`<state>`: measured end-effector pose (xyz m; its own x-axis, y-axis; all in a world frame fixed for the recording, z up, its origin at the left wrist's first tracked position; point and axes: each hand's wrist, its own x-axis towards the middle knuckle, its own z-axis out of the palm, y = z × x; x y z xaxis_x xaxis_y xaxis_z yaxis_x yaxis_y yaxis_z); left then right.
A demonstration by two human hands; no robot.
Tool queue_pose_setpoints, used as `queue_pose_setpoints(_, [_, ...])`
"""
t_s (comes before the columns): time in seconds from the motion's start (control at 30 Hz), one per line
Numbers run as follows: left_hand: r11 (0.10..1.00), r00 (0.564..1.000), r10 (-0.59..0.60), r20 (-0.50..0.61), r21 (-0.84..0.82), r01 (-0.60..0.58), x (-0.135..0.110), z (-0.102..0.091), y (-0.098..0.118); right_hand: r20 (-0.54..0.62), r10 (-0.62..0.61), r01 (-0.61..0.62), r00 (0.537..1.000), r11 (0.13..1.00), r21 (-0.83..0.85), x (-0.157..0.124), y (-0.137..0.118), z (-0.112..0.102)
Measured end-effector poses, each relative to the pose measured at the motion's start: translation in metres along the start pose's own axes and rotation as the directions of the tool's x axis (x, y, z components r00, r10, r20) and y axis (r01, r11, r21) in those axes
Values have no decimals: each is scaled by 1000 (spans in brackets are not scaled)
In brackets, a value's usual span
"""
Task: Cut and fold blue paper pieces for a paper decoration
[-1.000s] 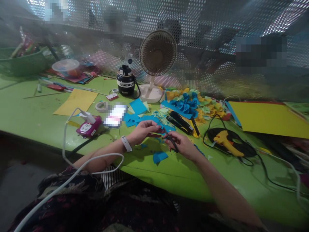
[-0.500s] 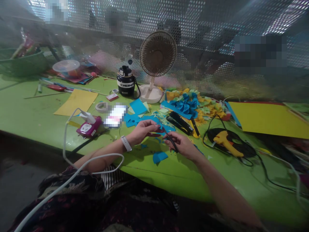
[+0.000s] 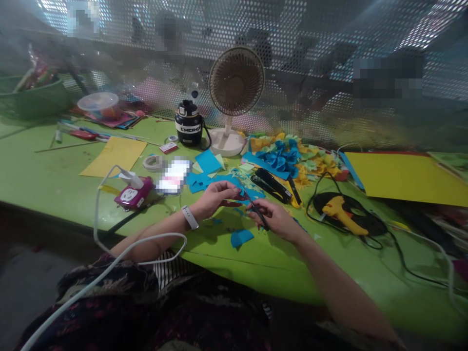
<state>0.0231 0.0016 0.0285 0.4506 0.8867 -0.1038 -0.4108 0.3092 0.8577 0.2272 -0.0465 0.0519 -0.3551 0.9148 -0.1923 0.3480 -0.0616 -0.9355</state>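
Note:
My right hand (image 3: 272, 217) is closed around the dark handles of a pair of scissors (image 3: 259, 212), whose blades point up and left toward my other hand. The fingers of my left hand (image 3: 221, 197) are pinched at the blade tips; a small bit of blue paper seems to be between them, mostly hidden. Beneath and behind both hands lie blue paper scraps (image 3: 234, 181) and pale green snippets. A curved blue paper piece (image 3: 242, 238) rests on the table nearer to me. Just beyond my right hand lies a black stapler (image 3: 272, 185).
Behind stand a fan (image 3: 237, 83), a black bottle (image 3: 188, 124) and a heap of blue, yellow and green paper petals (image 3: 283, 156). A yellow glue gun (image 3: 343, 214) lies right. On the left are a phone (image 3: 173, 175), a purple socket (image 3: 133, 194) and a white cable (image 3: 109, 273) crossing my forearm.
The view has shifted very slightly. Both hands stay in nearly the same place, with the scissors still between them.

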Motion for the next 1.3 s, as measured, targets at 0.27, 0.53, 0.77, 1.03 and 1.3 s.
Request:
queue_pose_setpoints(0.27, [999,1000,-11,-13,33,11,0,0,-1,-89,-19,18,996,1000,-22,0,-1,-5])
queue_pose_setpoints(0.53, [997,997,-69,-26,-31,69,2,0,-1,-451,-215,-27,867,882,-471,3,6,-49])
queue_pose_setpoints(0.77, [991,994,-82,-68,-115,74,3,2,0,-538,-107,-284,836,755,-591,3,12,-85])
queue_pose_setpoints(1.03, [985,990,-136,-33,-113,132,1,3,3,-594,-26,-434,804,656,-617,-3,19,-114])
queue_pose_setpoints(1.3, [992,991,-128,32,-8,128,1,-1,-1,-639,40,-579,768,468,-667,-5,19,-121])
